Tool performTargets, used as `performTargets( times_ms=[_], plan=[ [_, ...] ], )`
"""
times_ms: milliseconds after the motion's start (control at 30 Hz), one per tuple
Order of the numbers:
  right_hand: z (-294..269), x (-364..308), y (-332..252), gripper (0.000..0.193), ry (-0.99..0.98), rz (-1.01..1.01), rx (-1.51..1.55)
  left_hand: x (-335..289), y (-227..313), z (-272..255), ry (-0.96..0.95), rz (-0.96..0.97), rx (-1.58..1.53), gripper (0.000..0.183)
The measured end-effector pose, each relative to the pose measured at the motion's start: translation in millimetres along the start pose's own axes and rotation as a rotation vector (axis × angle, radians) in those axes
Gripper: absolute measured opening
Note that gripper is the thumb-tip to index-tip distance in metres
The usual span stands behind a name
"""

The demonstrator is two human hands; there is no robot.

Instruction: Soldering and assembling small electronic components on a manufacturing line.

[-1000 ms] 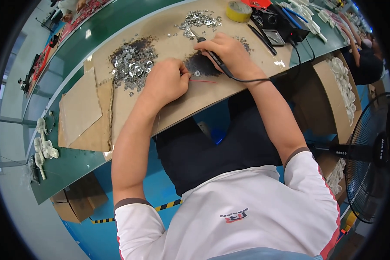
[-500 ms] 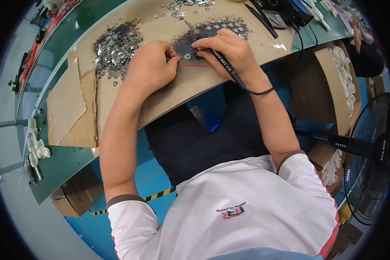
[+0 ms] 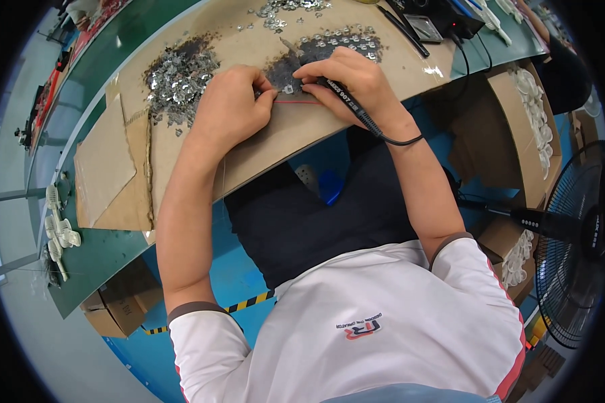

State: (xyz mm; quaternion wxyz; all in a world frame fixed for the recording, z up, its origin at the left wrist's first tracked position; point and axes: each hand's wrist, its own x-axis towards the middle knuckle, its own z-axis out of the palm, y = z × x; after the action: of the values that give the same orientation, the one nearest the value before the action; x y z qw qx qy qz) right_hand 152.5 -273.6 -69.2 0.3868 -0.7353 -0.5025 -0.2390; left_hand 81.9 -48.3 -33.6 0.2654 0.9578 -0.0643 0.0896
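Observation:
My right hand point(image 3: 359, 84) is closed around the black handle of a soldering iron point(image 3: 348, 101), whose tip points up and left over the dark, grimy patch of the board. Opposite it, my left hand point(image 3: 235, 104) has thumb and fingers pinched together at one end of a thin red wire point(image 3: 297, 102). That wire stretches across to the fingers of my right hand. Just above it, between the two hands, lies a small shiny metal piece point(image 3: 288, 88). A fine pale strand hangs below my left wrist.
Loose metal pieces form a pile point(image 3: 178, 80) left of my hands. Rows of similar pieces point(image 3: 346, 40) lie beyond. A black box point(image 3: 444, 20) with a red light stands at the far right. Cardboard point(image 3: 114, 168) lies left; a fan point(image 3: 571, 235) stands right.
My left hand has shifted slightly and the fingers of both hands have moved a little. The soldering iron has moved slightly left. Both grips stay the same.

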Motion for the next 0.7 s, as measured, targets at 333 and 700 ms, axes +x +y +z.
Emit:
performTargets(
  times_ms=[333, 700],
  plan=[
    [0.5, 0.8, -2.2, 0.024, -0.015, -0.001, 0.064, -0.1, 1.1, -1.8, -0.037, -0.041, -0.027, 0.015],
    [-1.5, 1.8, -1.7, 0.027, -0.025, -0.023, 0.067, 1.8, -7.3, -20.3, -0.020, -0.126, 0.135, 0.014]
  ],
)
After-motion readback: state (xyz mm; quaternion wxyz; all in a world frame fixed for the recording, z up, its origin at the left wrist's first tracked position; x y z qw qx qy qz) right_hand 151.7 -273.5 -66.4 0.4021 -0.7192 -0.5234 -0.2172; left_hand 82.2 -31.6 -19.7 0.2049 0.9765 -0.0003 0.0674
